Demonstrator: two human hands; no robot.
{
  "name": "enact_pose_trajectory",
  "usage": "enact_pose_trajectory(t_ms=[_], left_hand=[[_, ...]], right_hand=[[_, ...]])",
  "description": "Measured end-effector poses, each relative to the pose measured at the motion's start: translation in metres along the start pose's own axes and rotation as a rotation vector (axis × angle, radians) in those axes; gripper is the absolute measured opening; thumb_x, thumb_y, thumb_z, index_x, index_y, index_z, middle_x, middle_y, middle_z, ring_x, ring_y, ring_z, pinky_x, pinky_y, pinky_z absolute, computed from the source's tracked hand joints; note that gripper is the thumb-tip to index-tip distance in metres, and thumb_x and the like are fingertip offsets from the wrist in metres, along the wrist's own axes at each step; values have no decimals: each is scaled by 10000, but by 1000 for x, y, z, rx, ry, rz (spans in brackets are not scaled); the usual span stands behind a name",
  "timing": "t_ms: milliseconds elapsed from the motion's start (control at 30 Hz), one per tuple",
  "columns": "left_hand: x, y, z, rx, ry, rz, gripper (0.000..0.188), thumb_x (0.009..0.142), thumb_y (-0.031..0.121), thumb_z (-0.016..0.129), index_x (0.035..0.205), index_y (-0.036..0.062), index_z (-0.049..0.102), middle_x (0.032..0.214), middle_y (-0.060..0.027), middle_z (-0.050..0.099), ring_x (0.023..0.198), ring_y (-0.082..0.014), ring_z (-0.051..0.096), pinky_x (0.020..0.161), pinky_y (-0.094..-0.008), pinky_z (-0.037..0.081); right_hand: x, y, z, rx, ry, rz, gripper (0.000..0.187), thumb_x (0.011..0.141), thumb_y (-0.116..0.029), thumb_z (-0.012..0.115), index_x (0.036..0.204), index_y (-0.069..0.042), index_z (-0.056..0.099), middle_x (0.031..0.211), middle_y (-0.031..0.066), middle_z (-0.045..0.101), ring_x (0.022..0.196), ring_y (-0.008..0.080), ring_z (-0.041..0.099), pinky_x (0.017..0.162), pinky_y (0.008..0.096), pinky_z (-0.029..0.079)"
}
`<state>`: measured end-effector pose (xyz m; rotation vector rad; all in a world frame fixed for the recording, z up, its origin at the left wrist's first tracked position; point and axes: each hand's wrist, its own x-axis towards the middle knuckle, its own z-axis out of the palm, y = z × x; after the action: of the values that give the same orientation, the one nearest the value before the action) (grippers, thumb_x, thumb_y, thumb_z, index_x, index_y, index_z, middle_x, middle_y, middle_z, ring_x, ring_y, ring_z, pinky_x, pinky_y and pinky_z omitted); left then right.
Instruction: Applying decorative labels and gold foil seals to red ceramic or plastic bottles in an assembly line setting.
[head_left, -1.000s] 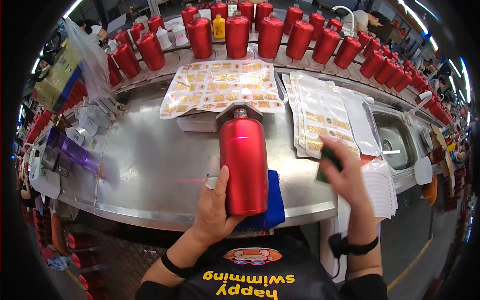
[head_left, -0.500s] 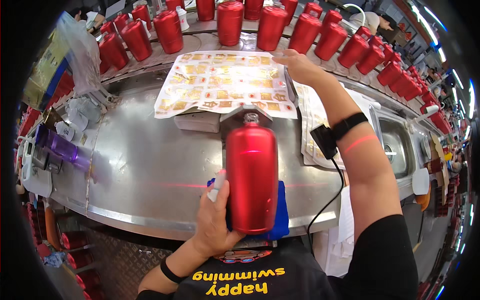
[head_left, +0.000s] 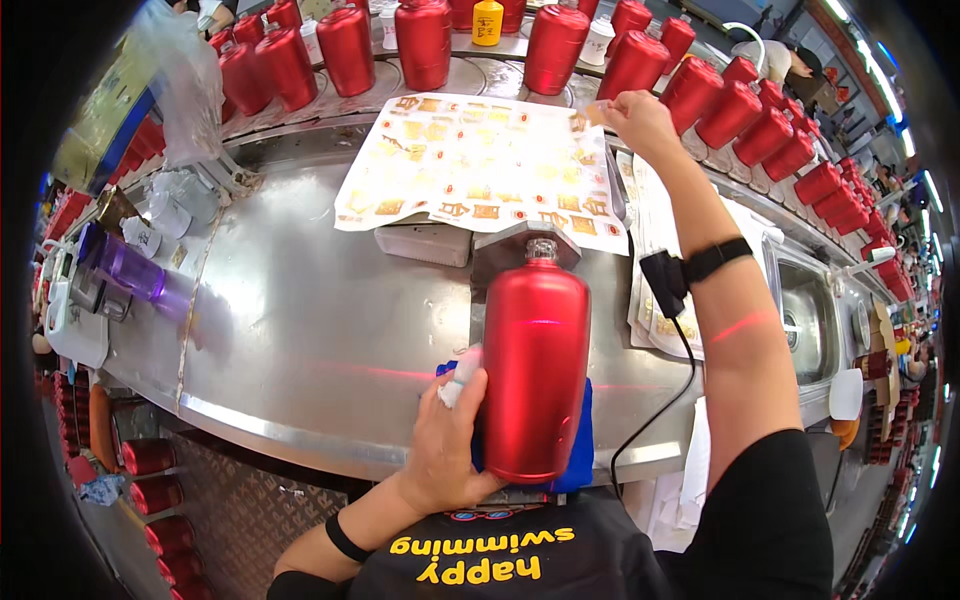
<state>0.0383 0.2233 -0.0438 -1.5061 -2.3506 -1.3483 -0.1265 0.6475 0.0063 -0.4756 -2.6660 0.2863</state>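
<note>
A shiny red bottle (head_left: 537, 370) with a bare clear threaded neck lies in front of me, neck pointing away, over a blue cloth (head_left: 580, 440). My left hand (head_left: 445, 440) holds its lower left side, with a white wrap on one finger. Beyond the neck, a white sheet (head_left: 470, 150) printed with gold and red decals is spread over the bench. My right hand (head_left: 640, 122) is at the sheet's far right corner, fingers pinched on what looks like a small gold decal (head_left: 597, 114).
Many red bottles (head_left: 557, 50) stand on a curved conveyor at the back, with a yellow bottle (head_left: 487, 22) among them. More decal sheets (head_left: 655, 300) lie at right beside a sink (head_left: 808, 310). A purple cup (head_left: 132, 270) lies at left. A black cable (head_left: 655, 405) hangs from my right wristband.
My right hand has risen and pulled back from the sheet's corner, a small gold piece now at its fingertips. The left hand still holds the bottle. The conveyor bottles have shifted.
</note>
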Motion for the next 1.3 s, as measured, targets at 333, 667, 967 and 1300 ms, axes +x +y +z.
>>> enact_pose_trajectory(t_ms=[333, 667, 967, 1300], left_hand=[[2, 29, -9, 184, 35, -53, 1007, 765, 470, 742, 1432, -93, 239, 1405, -306, 379, 1254, -473, 416, 1054, -579, 270], [-5, 36, -9, 181, 23, -35, 903, 799, 388, 738, 1442, -55, 284, 1413, -289, 387, 1261, -445, 431, 1080, -574, 254], [-15, 13, -9, 153, -85, -18, 945, 820, 382, 724, 1460, -87, 209, 1409, -309, 383, 1272, -471, 407, 1079, -542, 282], [4, 16, -10, -167, -4, -18, 924, 855, 368, 695, 1474, -73, 169, 1468, -305, 300, 1344, -428, 346, 1113, -464, 264]], right_hand=[[-170, -89, -175, 242, 14, -535, 153, 879, -115, 628, 844, 20, 565, 1163, 168, 600, 900, 302, 616, 788, 365, 479], [-237, -105, -216, 318, -36, -588, 118, 815, -53, 665, 811, 13, 567, 1151, 206, 589, 873, 356, 612, 748, 389, 488], [-240, -117, -212, 371, -142, -629, 120, 827, -45, 653, 822, 10, 546, 1169, 180, 579, 858, 283, 586, 761, 358, 493], [-206, -133, -126, 484, -214, -653, 121, 853, -76, 655, 825, 2, 566, 1087, 154, 594, 877, 326, 606, 762, 374, 502]])
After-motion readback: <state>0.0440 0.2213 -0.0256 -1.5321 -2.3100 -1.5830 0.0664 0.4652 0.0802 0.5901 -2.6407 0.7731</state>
